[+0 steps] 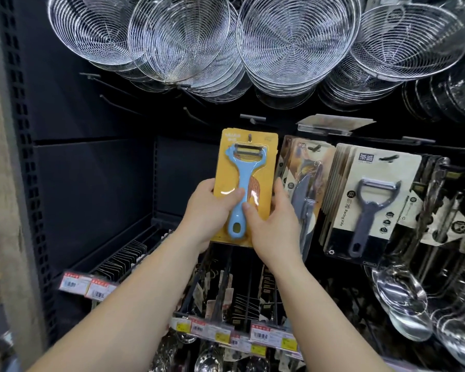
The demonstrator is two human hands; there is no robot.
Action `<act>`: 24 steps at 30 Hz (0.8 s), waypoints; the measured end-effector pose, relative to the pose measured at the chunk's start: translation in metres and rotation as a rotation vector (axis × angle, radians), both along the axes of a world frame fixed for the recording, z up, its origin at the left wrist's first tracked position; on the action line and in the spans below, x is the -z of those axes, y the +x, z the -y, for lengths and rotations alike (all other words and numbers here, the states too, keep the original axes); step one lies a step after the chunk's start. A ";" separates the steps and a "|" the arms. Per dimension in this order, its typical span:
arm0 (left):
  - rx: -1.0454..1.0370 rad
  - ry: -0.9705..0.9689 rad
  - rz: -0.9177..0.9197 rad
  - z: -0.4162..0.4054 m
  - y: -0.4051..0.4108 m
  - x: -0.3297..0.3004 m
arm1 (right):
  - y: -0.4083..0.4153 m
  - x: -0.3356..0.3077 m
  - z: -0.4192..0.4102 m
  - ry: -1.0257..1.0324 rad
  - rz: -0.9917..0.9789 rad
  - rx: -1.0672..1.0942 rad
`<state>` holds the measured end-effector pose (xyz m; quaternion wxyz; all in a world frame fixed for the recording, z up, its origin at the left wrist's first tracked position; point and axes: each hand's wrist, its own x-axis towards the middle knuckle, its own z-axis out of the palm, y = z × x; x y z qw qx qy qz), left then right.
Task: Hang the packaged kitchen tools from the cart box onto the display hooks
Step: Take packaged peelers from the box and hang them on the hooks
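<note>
**Peeler pack at the hook**

Left hand (208,208) fingers grip the yellow peeler pack (246,183) low down; right hand (273,224) fingers pinch its right edge. Pack upright, long axis vertical, hang hole up top against the display hook (250,137), above both hands.

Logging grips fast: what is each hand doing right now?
Left hand: grips the yellow peeler pack, thumb across its front.
Right hand: holds the same pack's right edge.
</note>
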<state>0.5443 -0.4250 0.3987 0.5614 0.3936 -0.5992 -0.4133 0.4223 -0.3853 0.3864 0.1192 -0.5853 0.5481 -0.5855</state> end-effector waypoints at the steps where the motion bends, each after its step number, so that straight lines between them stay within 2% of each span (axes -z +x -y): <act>1: -0.015 -0.008 0.020 0.000 0.000 0.004 | 0.001 0.001 0.002 -0.001 -0.011 0.019; 4: -0.086 -0.018 0.082 -0.004 0.001 0.022 | 0.002 0.002 0.003 0.020 -0.071 0.036; 7: -0.156 -0.082 0.252 -0.012 0.004 0.041 | 0.001 0.004 0.006 0.059 -0.122 0.046; 10: -0.173 -0.148 0.343 -0.009 0.006 0.051 | 0.002 0.005 0.011 0.092 -0.139 0.061; 15: -0.198 -0.189 0.392 0.002 -0.001 0.053 | 0.004 0.003 0.018 0.111 -0.160 0.107; 24: -0.157 -0.132 0.435 0.007 0.003 0.055 | 0.014 0.004 0.021 0.121 -0.156 0.189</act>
